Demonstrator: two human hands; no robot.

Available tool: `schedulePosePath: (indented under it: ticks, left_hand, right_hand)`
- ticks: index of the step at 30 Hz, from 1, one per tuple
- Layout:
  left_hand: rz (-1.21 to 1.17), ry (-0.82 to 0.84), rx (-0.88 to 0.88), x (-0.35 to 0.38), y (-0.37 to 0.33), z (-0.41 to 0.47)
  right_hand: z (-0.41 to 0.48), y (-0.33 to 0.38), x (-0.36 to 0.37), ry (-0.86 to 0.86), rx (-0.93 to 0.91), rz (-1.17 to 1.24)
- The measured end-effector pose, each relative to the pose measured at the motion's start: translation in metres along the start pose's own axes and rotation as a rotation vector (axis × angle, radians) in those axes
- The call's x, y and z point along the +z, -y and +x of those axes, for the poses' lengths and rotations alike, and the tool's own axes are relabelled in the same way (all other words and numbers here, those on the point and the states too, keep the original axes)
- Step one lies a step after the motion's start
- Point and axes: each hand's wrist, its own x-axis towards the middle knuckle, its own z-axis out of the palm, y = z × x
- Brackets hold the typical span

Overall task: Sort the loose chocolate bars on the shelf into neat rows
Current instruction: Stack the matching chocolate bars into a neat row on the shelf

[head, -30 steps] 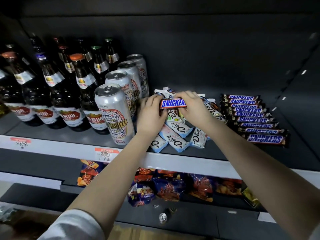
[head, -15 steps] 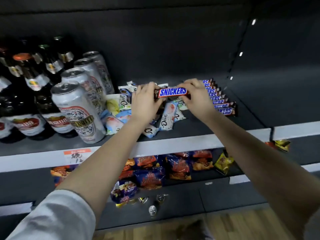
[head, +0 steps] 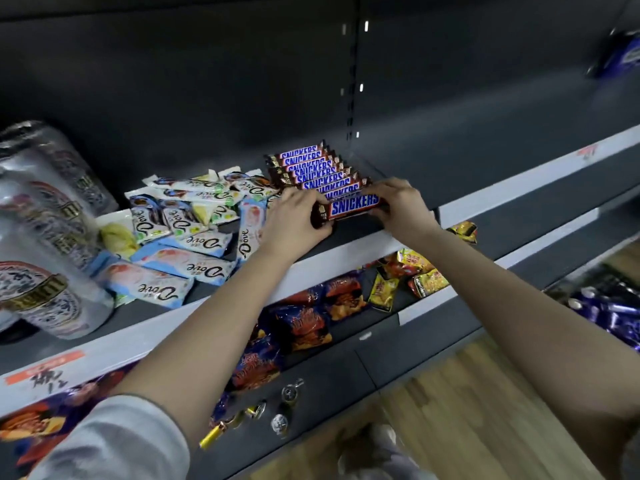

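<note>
A brown Snickers bar [head: 353,205] is held flat by both ends at the front of a neat row of Snickers bars [head: 308,168] on the dark shelf [head: 346,254]. My left hand [head: 296,220] grips its left end and my right hand [head: 398,202] grips its right end. The bar sits just in front of the row, close to the shelf's front edge. To the left lies a loose heap of white and blue Dove bars [head: 194,223], overlapping at mixed angles.
Tall beer cans [head: 45,237] stand at the far left of the shelf. The shelf below holds snack bags [head: 311,320] and small yellow packets [head: 415,278]. A slotted upright [head: 351,91] divides the back wall. Blue packs [head: 613,310] lie at the lower right.
Both hands carried the Snickers bar rightward from above the Dove heap to the front of the Snickers row. The view has swung right and closer.
</note>
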Motion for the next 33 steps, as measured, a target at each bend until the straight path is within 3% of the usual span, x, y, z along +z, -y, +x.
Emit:
schedulePosePath:
  ticks: [17,27,33]
  left_hand:
    - [-0.045,0.065,0.022,0.006,0.007,0.001]
    - [-0.059,0.057,0.017,0.004,0.007,-0.001]
    - [-0.077,0.060,-0.032,-0.001,0.000,-0.002]
  right_hand:
    - [0.004,0.013,0.004,-0.047,0.295,0.150]
    - [0.002,0.016,0.004,0.031,0.301,0.083]
    - [0.005,0.014,0.004,-0.038,0.358,0.255]
